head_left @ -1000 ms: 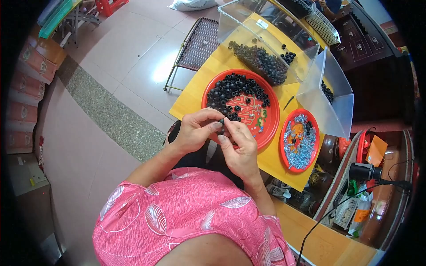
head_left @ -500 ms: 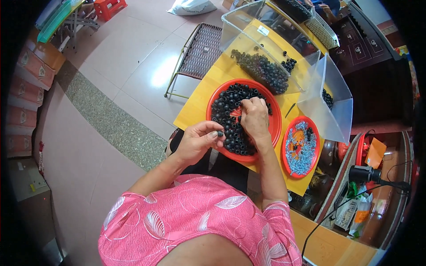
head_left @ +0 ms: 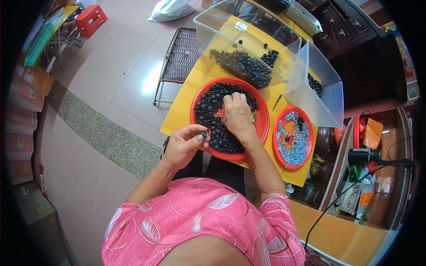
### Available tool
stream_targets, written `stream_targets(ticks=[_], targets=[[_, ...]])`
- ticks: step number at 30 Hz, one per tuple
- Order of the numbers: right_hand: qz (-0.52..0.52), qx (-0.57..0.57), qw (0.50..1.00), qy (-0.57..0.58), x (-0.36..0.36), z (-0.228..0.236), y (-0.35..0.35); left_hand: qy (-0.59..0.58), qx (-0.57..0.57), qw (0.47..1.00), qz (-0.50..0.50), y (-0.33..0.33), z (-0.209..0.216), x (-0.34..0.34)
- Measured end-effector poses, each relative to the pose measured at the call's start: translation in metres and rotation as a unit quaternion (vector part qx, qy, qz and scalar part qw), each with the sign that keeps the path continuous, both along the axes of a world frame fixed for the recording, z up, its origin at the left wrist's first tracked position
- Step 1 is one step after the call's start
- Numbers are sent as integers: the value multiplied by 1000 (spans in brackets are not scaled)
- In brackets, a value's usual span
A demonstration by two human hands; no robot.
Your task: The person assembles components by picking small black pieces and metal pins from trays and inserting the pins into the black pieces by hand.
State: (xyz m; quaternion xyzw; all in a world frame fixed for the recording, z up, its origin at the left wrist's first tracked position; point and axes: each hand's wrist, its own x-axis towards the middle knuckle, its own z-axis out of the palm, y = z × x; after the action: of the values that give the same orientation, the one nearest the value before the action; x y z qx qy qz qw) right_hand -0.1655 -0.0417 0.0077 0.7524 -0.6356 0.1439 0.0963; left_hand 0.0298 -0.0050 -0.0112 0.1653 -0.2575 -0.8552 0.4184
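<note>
My left hand (head_left: 185, 145) pinches a small round black plastic part (head_left: 203, 134) between thumb and forefinger, just off the near left rim of a red round tray (head_left: 265, 129). Many black ring-like parts (head_left: 220, 137) fill that tray, with a bare red patch near its middle. Over the tray, my right hand (head_left: 237, 114) reaches down among the parts with bent fingers. Its fingertips point away from view, so whatever they grip is hidden. To the right lies a smaller red tray (head_left: 276, 153) of small silvery-blue pieces (head_left: 294, 148), with a few black ones among them.
On the yellow table (head_left: 180, 111), a clear plastic bin (head_left: 204, 33) lies with black parts spilling from it. Another clear bin (head_left: 326, 95) stands at right. A thin dark tool (head_left: 278, 102) lies between bin and trays. A woven stool (head_left: 179, 57) touches the table's left side.
The whole view has shifted a little, so the table and trays appear further left. My left hand still holds its black part; my right hand stays over the large tray.
</note>
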Motion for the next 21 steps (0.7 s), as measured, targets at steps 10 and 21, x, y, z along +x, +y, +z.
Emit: stream_targets(ticks=[10, 21], targets=[[-62, 216, 731, -644, 2, 35, 73, 2, 8, 1000, -8, 5, 6, -10], [-21, 225, 529, -818, 14, 38, 106, -2, -31, 999, -18, 21, 6, -24]])
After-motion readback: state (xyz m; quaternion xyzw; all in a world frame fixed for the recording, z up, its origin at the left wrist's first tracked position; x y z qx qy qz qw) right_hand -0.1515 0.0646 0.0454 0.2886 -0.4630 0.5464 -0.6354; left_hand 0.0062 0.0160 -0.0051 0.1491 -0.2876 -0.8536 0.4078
